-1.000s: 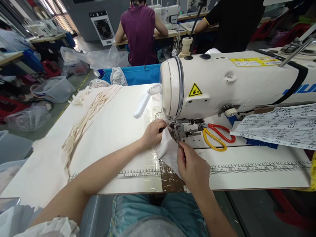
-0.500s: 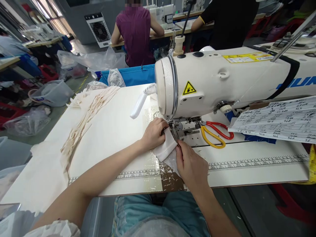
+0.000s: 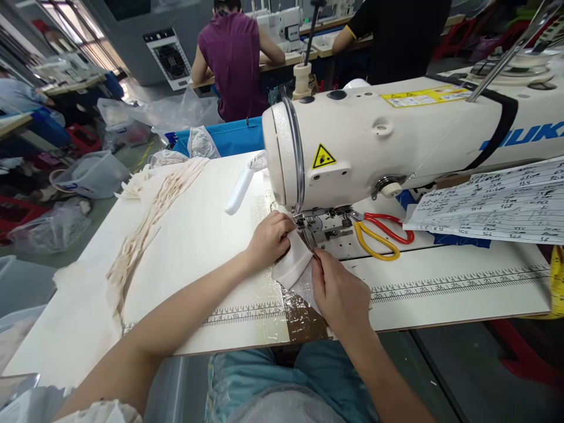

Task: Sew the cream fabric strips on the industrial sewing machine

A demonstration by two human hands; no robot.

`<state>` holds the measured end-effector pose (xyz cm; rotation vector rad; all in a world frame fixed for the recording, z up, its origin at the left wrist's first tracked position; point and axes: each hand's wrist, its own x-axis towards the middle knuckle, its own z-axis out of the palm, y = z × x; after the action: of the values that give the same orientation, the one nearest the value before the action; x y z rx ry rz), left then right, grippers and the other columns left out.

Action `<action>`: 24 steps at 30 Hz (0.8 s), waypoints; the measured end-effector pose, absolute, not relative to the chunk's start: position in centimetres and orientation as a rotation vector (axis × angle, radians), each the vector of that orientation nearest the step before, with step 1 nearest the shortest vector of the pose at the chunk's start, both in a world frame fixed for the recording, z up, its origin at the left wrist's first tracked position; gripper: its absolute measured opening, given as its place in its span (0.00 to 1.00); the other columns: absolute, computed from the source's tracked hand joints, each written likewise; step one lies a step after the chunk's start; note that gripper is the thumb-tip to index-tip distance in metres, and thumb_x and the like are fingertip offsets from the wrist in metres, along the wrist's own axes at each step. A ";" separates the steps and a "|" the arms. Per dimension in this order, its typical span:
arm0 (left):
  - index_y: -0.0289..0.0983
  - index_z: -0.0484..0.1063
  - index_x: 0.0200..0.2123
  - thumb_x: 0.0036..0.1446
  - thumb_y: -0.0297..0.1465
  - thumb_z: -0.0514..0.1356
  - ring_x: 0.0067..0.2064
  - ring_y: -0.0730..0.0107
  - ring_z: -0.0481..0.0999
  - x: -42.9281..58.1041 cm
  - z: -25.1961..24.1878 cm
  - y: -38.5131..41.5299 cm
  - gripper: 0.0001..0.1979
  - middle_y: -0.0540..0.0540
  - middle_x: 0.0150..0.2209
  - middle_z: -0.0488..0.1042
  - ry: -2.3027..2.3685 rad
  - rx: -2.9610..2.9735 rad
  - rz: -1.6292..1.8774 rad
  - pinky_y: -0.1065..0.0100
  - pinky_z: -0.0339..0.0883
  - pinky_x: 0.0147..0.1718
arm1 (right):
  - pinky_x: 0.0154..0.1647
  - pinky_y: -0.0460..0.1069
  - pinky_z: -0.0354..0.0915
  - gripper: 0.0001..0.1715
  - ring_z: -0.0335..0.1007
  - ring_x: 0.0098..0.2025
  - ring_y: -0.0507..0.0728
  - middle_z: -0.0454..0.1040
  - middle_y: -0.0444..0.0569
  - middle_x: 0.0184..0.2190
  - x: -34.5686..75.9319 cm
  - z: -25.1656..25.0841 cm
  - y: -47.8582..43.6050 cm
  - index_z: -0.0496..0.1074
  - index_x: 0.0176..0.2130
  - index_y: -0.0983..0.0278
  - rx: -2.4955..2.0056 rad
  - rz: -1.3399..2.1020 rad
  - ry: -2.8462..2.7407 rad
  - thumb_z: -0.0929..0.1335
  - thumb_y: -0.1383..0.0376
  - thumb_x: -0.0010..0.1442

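A small white fabric piece lies folded under the presser foot of a cream sewing machine. My left hand rests on the piece's left side, fingers curled and pressing it near the needle. Just in front of the foot, my right hand pinches the fabric's right edge between thumb and fingers.
Red and yellow scissors lie right of the needle plate. A long row of cream fabric pieces trails across the table's left side. A written paper sheet lies at right. Two people sit at tables behind, beyond a blue bin.
Both hands have stayed on the fabric at the presser foot, shifting it only slightly. The view has drifted a little, moving the machine leftward in frame.
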<state>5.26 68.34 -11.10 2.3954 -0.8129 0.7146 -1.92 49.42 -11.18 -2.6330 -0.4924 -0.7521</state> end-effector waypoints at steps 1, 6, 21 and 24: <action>0.36 0.69 0.33 0.61 0.21 0.54 0.37 0.65 0.70 5.3 -11.1 68.3 0.07 0.44 0.34 0.74 -0.861 2.413 0.748 0.65 0.70 0.34 | 0.22 0.46 0.57 0.20 0.76 0.26 0.52 0.82 0.48 0.35 -1.9 -11.2 49.5 0.75 0.46 0.67 -2.639 -0.754 -0.496 0.57 0.64 0.73; 0.33 0.73 0.37 0.57 0.18 0.51 0.40 0.61 0.69 5.0 -10.6 68.3 0.12 0.40 0.38 0.75 -1.020 2.548 0.697 0.61 0.73 0.38 | 0.21 0.47 0.57 0.18 0.76 0.25 0.53 0.82 0.49 0.33 -2.1 -10.9 49.8 0.75 0.47 0.69 -2.715 -0.775 -0.504 0.59 0.65 0.72; 0.25 0.73 0.46 0.65 0.25 0.49 0.51 0.53 0.67 0.9 -8.7 66.0 0.15 0.33 0.50 0.71 -0.896 2.867 0.308 0.55 0.72 0.48 | 0.22 0.41 0.70 0.12 0.80 0.30 0.53 0.81 0.50 0.36 -10.4 -10.8 43.6 0.66 0.49 0.63 -2.429 -0.250 -0.654 0.57 0.64 0.72; 0.25 0.70 0.52 0.64 0.26 0.49 0.55 0.52 0.67 0.5 -9.1 66.2 0.18 0.32 0.55 0.69 -0.906 2.820 0.333 0.54 0.70 0.52 | 0.25 0.43 0.72 0.16 0.81 0.34 0.55 0.81 0.53 0.38 -9.7 -10.5 43.9 0.67 0.51 0.66 -2.511 -0.455 -0.727 0.56 0.64 0.72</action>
<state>0.46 66.16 -9.12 2.8202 -0.9064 0.3329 -9.74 43.89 -10.46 -2.5106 -0.7270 -0.4547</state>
